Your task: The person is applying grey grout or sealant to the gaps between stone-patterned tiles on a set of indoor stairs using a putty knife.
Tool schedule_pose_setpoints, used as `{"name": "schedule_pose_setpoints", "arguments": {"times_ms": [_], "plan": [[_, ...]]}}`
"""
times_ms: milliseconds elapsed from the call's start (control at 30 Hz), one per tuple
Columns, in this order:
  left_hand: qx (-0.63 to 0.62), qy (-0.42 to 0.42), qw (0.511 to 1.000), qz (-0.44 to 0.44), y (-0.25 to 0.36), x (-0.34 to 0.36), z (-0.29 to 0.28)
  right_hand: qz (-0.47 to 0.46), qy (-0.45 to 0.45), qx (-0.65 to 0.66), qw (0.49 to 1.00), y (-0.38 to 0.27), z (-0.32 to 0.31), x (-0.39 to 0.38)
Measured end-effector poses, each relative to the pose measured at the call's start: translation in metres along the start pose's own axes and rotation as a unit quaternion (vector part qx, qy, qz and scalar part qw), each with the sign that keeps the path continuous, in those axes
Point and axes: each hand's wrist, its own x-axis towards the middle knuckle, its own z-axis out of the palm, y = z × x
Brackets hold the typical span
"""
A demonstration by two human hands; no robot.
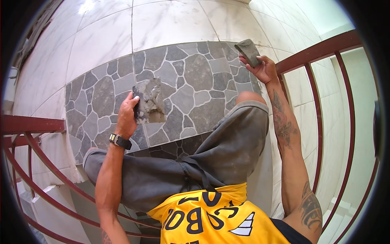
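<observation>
My left hand (129, 116), wearing a black watch at the wrist, grips the left edge of a small square board (142, 116). The thumb lies on top of it. A lump of wet grey mortar (153, 97) is heaped and smeared over the board. Out to the far right, my right hand (263, 69) pinches a grey-green rectangular pad (249, 52), bent over at its far end; its exact kind is unclear. That pad is above the right end of the stone-patterned tiles (197, 73), close to the white wall tiles. Whether it touches any surface I cannot tell.
White marbled tiles (174, 20) run along the far side of the stone-patterned surface. A dark red metal railing (319, 53) stands at the right, beside my right arm. Another red railing (32, 124) is at the left. Below the near edge lies a darker stone-patterned face (174, 149).
</observation>
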Motion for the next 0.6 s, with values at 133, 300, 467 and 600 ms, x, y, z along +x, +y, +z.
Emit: {"name": "schedule_pose_setpoints", "arguments": {"times_ms": [133, 300, 467, 600], "plan": [[-0.004, -0.020, 1.000, -0.021, -0.011, 0.006, -0.001, -0.041, -0.057, 0.035, 0.997, 0.000, -0.002, 0.007], [0.021, -0.008, 0.998, -0.059, -0.025, 0.010, -0.010, -0.059, -0.076, 0.063, 0.993, -0.006, 0.016, 0.014], [0.037, -0.005, 0.997, -0.066, -0.041, 0.020, -0.017, -0.024, -0.054, -0.013, 0.998, -0.008, 0.007, 0.026], [0.040, -0.053, 0.995, -0.074, -0.031, 0.018, -0.005, 0.001, -0.059, -0.050, 0.997, -0.002, 0.008, 0.020]]}}
